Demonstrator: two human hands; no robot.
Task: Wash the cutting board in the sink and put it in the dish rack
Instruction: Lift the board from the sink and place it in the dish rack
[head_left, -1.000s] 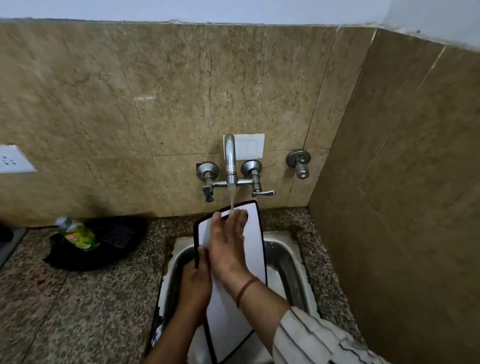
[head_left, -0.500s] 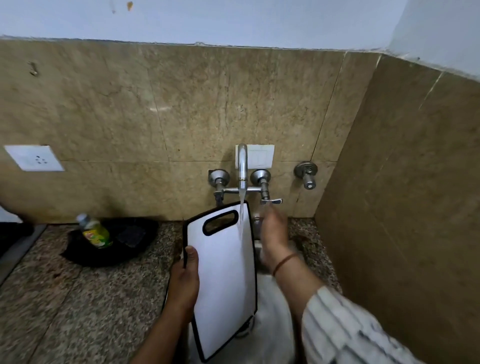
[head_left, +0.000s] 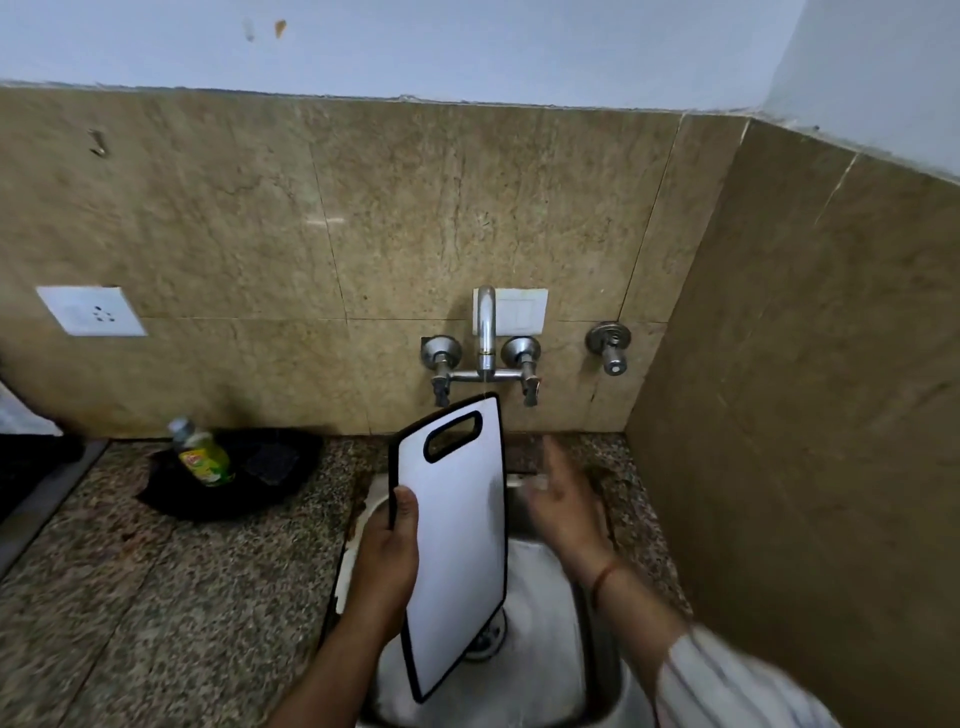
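**Board held over the sink in my left hand**

My left hand (head_left: 387, 553) grips the one board (head_left: 457, 540) by its left long edge, thumb pressed on the white face, fingers hidden behind. The board runs up from my grip toward 12 o'clock, nearly upright, its handle slot at the top and its lower corner hanging over the sink (head_left: 545, 665) near the drain. A thin stream from the tap (head_left: 485, 332) meets the board's top right corner.

My right hand (head_left: 563, 501) is blurred at 3 o'clock from the board, empty, fingers spread loosely, apart from the board, above the sink's far rim.

I count two hands, one board, one spout with two valves under it, and a third valve (head_left: 609, 347) alone on the wall at 2 o'clock. At 9 o'clock on the counter (head_left: 156, 597) stands one bottle (head_left: 201, 453) in a black tray (head_left: 270, 475).
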